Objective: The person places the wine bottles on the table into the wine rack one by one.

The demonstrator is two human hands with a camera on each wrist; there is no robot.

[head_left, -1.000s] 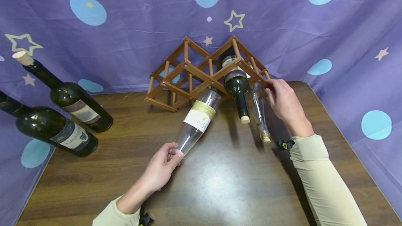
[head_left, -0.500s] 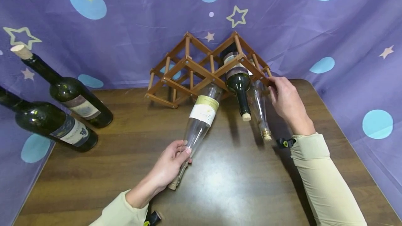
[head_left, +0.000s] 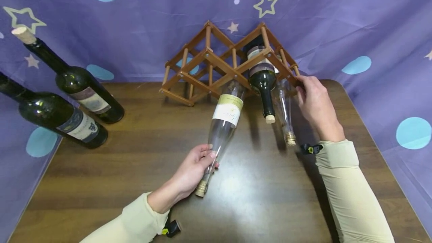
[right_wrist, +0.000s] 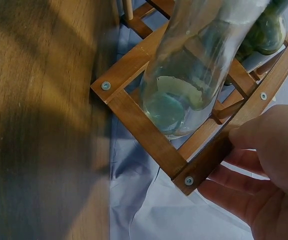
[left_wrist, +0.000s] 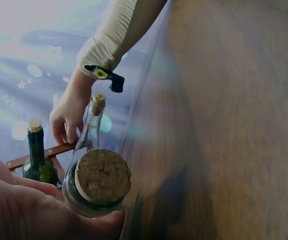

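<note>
Head view. Clear bottle [head_left: 227, 111] with a green-and-white label lies slanted, its corked neck toward the near side and its base at the lower middle of the wooden rack [head_left: 235, 75]; how far the base enters the rack cannot be told. The left hand [head_left: 194, 166] grips the bottle by its neck, thumb on top and fingertips showing on the right side. The right hand [head_left: 315, 102] pinches the right end of the rack. Within the rack's right half rest a dark green bottle [head_left: 264, 80] and, right of it and lower, a second clear bottle [head_left: 285, 102], both with corked necks pointing nearward. At left, well apart from the rack, two dark bottles, one far [head_left: 89, 95] and one near [head_left: 64, 119], stand on the brown table [head_left: 141, 160]. A purple cloth [head_left: 152, 18] with stars and blue spots hangs at the far side.

Left wrist view. A round cork [left_wrist: 104, 176] faces the camera, the left hand's fingers lying against the glass around it.

Right wrist view. Thumb and fingers clasp a rack bar from opposite sides; beside them, the second clear bottle's base sits inside a diamond-shaped compartment.
</note>
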